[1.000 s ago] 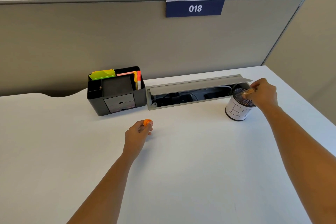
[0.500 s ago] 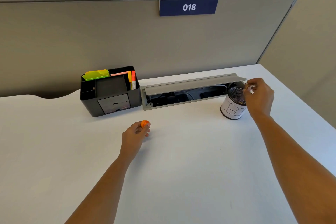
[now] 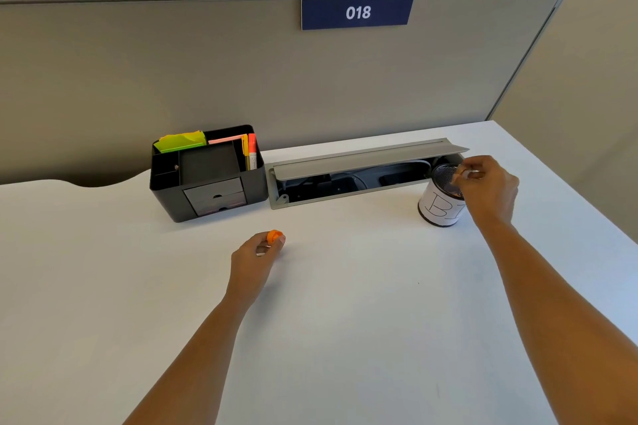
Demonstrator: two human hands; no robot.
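Observation:
My left hand (image 3: pixel 257 254) rests on the white desk (image 3: pixel 345 321) in front of the organiser, its fingers curled round a small orange object (image 3: pixel 274 236) that sticks out at the fingertips. My right hand (image 3: pixel 488 185) hovers at the right rim of a mesh cup (image 3: pixel 438 203) wrapped in white paper with black letters. Its fingertips pinch something small and pale above the cup's mouth; what it is I cannot tell.
A black desk organiser (image 3: pixel 207 176) with sticky notes and markers stands at the back left. Beside it a grey cable tray (image 3: pixel 362 172) sits in the desk with its lid propped up. A grey partition (image 3: pixel 241 79) with a "018" sign closes the back.
My right hand has lifted slightly off the cup's far side and now pinches a small pale thing over its mouth. The brownish item seen there earlier is gone. My left hand stays put.

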